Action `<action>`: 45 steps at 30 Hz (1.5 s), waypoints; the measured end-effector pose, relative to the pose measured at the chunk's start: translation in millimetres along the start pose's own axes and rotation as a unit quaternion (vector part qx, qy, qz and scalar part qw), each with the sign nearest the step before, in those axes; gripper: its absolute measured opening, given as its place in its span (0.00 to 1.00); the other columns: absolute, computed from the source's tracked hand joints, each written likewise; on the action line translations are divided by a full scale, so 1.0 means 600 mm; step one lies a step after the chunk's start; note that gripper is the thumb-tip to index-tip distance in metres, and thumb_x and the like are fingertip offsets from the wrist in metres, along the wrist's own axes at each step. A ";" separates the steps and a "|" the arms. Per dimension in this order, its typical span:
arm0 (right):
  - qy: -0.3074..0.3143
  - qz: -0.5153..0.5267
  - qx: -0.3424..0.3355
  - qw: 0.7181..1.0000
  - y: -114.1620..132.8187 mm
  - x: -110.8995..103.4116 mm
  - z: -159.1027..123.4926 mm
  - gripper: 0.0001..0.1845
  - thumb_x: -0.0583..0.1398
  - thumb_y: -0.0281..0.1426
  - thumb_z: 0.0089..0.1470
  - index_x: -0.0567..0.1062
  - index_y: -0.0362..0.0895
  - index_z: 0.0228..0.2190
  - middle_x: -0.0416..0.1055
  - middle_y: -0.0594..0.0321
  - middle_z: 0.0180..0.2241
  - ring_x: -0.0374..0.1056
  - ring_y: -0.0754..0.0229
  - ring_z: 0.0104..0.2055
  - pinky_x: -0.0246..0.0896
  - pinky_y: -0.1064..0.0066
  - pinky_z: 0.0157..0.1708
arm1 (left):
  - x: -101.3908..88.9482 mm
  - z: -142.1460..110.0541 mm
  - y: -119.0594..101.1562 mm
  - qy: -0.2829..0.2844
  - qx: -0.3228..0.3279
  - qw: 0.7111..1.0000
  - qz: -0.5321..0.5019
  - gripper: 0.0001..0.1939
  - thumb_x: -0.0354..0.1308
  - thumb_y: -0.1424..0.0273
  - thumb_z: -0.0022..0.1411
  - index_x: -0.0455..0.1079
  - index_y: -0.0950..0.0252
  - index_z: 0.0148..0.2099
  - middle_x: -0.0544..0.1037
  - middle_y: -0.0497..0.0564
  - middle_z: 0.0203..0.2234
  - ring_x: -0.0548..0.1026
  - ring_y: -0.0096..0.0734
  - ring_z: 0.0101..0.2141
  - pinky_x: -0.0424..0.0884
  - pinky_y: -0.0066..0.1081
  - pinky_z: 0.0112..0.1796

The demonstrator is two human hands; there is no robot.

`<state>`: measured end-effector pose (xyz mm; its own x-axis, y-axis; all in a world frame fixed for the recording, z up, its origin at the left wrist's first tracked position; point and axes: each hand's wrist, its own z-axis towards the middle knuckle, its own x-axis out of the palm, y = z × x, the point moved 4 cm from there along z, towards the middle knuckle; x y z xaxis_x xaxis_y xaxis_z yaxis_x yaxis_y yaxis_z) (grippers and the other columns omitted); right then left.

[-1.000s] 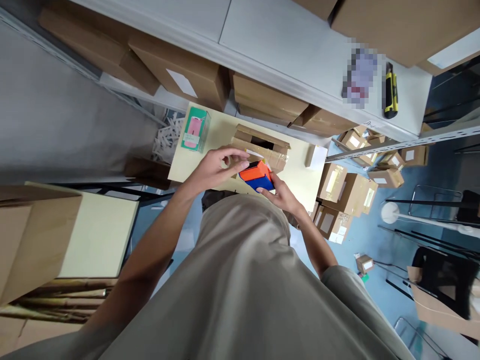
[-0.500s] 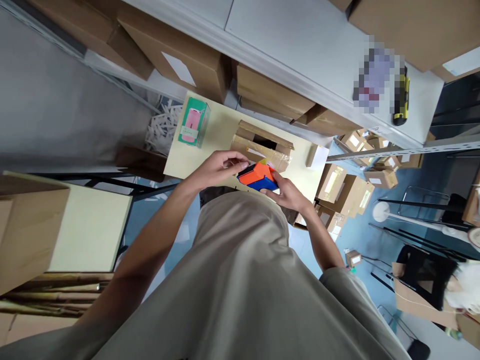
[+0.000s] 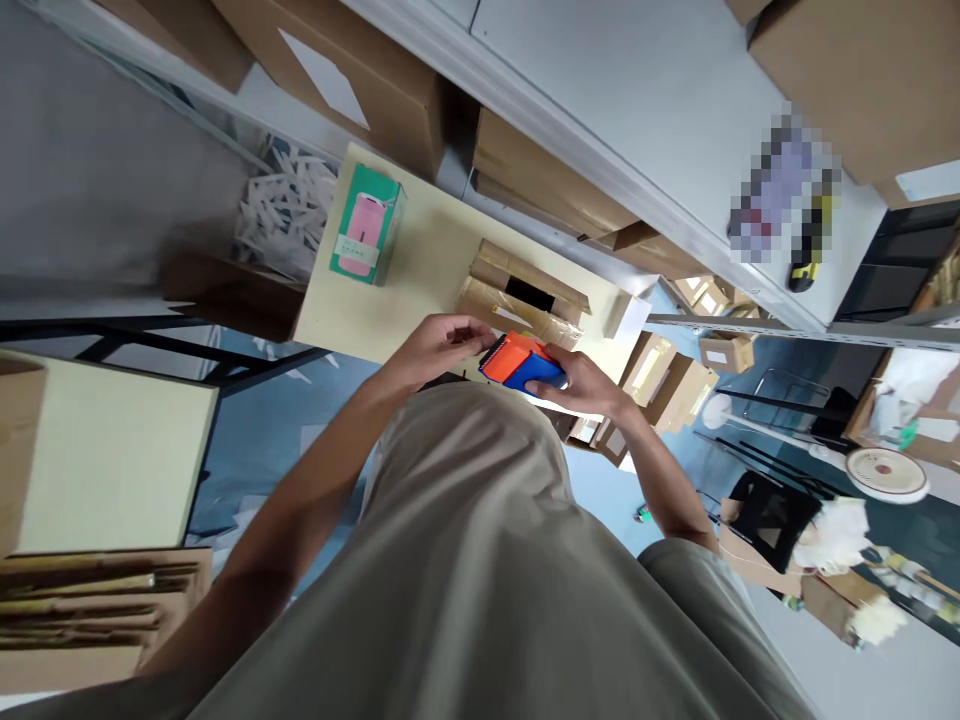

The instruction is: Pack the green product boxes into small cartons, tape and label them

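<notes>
My right palm covers one end of the orange and blue box, and I can't tell whether my left fingertips touch its other end. Square blocks blur the flat thing on the shelf and most of the yellow and black cutter beside it, while the small print on the green box is too tiny for me to read. The frame's left edge cuts off the carton on that side.
</notes>
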<state>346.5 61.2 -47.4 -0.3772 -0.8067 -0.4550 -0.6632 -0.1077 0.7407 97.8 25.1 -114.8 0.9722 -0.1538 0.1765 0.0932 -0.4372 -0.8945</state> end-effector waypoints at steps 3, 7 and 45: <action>0.026 0.007 0.031 0.999 0.012 -0.017 0.015 0.30 0.65 0.62 0.66 0.76 0.47 0.40 0.73 0.65 0.30 0.65 0.59 0.30 0.58 0.66 0.31 | -0.001 0.008 0.002 -0.023 -0.021 0.999 -0.008 0.32 0.72 0.39 0.61 0.84 0.65 0.43 0.86 0.55 0.36 0.82 0.40 0.40 0.81 0.38 0.45; 0.098 0.003 0.079 0.992 0.036 -0.053 0.028 0.35 0.62 0.67 0.66 0.77 0.45 0.41 0.77 0.61 0.34 0.71 0.57 0.34 0.61 0.67 0.32 | -0.005 0.020 -0.012 -0.054 -0.045 0.997 -0.008 0.26 0.73 0.44 0.62 0.83 0.64 0.41 0.86 0.54 0.35 0.82 0.38 0.38 0.81 0.35 0.43; 0.201 0.107 0.215 0.950 -0.079 -0.110 0.116 0.36 0.69 0.65 0.60 0.81 0.43 0.39 0.81 0.61 0.27 0.77 0.60 0.27 0.72 0.71 0.25 | -0.168 0.153 0.167 -0.239 -0.069 0.969 0.008 0.13 0.72 0.59 0.65 0.79 0.64 0.39 0.78 0.47 0.26 0.78 0.29 0.29 0.81 0.31 0.38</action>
<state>357.9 160.0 -87.0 -0.3128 -0.9494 -0.0279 -0.8347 0.2608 0.4850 29.2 78.3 -259.9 0.9647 0.2521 -0.0766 0.0799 -0.5568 -0.8268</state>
